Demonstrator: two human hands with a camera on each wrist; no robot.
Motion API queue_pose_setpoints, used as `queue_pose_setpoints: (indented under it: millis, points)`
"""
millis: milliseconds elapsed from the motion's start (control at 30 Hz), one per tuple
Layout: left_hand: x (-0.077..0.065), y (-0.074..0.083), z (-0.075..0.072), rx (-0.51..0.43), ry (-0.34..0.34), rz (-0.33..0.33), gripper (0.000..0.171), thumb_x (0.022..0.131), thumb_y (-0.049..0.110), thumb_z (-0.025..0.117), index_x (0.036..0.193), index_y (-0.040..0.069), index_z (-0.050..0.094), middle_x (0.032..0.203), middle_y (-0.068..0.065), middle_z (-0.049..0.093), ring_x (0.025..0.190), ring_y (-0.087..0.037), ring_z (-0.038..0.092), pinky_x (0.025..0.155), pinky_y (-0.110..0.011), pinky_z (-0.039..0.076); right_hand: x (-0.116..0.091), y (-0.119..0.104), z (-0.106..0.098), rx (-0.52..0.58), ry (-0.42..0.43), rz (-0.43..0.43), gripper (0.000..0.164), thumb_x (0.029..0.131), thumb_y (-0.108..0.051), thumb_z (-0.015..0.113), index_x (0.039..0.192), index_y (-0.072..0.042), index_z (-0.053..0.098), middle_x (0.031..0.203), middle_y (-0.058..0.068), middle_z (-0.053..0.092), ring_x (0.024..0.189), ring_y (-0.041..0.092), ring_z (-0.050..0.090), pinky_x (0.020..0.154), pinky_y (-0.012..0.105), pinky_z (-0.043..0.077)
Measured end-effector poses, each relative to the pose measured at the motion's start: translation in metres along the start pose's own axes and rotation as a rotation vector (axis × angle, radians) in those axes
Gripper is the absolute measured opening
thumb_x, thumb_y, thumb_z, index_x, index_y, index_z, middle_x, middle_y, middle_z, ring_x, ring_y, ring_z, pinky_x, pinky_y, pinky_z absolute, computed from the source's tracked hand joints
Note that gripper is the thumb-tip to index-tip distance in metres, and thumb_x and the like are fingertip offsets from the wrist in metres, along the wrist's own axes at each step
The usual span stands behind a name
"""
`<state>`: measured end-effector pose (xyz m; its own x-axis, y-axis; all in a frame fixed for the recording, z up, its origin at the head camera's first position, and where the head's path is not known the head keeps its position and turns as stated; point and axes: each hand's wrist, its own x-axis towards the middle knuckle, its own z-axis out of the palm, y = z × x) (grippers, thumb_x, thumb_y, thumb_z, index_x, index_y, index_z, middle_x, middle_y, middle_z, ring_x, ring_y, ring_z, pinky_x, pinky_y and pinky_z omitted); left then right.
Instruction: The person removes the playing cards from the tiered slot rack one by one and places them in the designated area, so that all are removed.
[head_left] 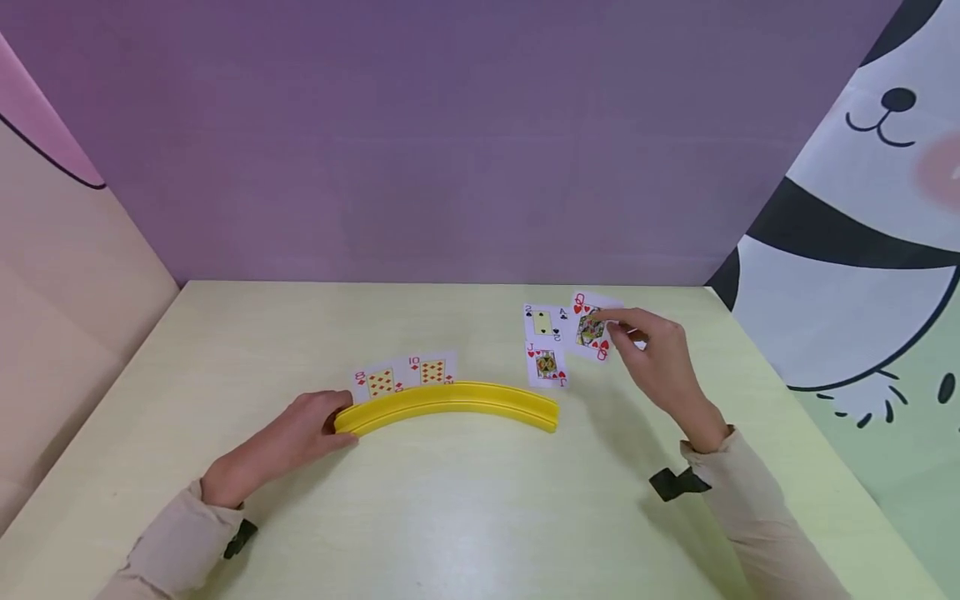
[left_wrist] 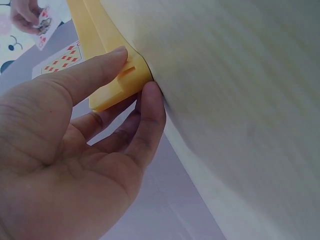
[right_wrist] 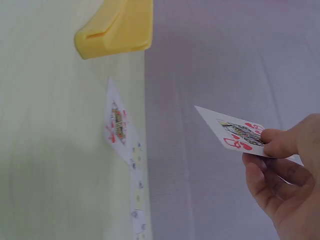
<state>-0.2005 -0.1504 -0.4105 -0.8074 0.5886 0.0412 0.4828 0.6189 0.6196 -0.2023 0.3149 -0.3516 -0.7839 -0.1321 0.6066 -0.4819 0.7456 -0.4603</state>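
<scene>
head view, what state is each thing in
left hand, gripping yellow holder
right hand, pinching queen of hearts
yellow holder, gripped at its left end
queen of hearts, pinched, face showing
diamond cards, faces showing, bottoms hidden by yellow holder
jack of hearts, face up on table
black two, face up on table

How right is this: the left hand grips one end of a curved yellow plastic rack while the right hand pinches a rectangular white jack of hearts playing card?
Not quite: the rectangular white playing card the right hand pinches is the queen of hearts, not the jack; the head view shows it. The left hand does grip one end of the curved yellow plastic rack.
</scene>
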Motion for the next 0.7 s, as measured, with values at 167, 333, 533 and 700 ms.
queue_pose_setpoints:
  millis: [167, 333, 533, 700]
  points:
    - [-0.002, 0.000, 0.000, -0.007, 0.004, -0.005, 0.023, 0.085, 0.007, 0.079, 0.095, 0.007, 0.058, 0.078, 0.001, 0.051, 0.069, -0.013, 0.047, 0.059, -0.022, 0.039, -0.001, 0.014, 0.009, 0.003, -0.001, 0.075, 0.021, 0.096, 0.001, 0.061, 0.112, -0.005, 0.073, 0.101, 0.011, 0.071, 0.076, 0.015, 0.056, 0.067, 0.011, 0.043]
    - [-0.002, 0.001, -0.001, -0.021, 0.004, 0.007, 0.023, 0.085, 0.006, 0.078, 0.094, 0.007, 0.058, 0.078, 0.001, 0.052, 0.068, -0.012, 0.047, 0.058, -0.021, 0.040, -0.004, 0.030, 0.014, 0.003, -0.022, 0.154, 0.016, 0.099, -0.004, 0.059, 0.111, -0.002, 0.068, 0.096, 0.013, 0.068, 0.076, 0.020, 0.056, 0.061, 0.013, 0.043]
    - [-0.001, 0.001, 0.000, -0.012, 0.005, 0.010, 0.023, 0.085, 0.006, 0.078, 0.094, 0.007, 0.057, 0.078, 0.001, 0.051, 0.068, -0.012, 0.047, 0.058, -0.021, 0.039, -0.007, 0.047, 0.015, 0.043, -0.186, 0.283, 0.019, 0.100, -0.007, 0.056, 0.117, -0.001, 0.062, 0.096, 0.016, 0.064, 0.077, 0.025, 0.060, 0.061, 0.020, 0.049]
    - [0.000, 0.000, 0.000, 0.002, 0.007, 0.012, 0.023, 0.085, 0.006, 0.079, 0.093, 0.006, 0.057, 0.077, 0.002, 0.051, 0.068, -0.012, 0.047, 0.058, -0.021, 0.039, -0.010, 0.056, 0.016, 0.051, -0.306, 0.288, 0.026, 0.096, -0.002, 0.057, 0.122, 0.000, 0.059, 0.109, 0.019, 0.064, 0.090, 0.030, 0.062, 0.067, 0.024, 0.050]
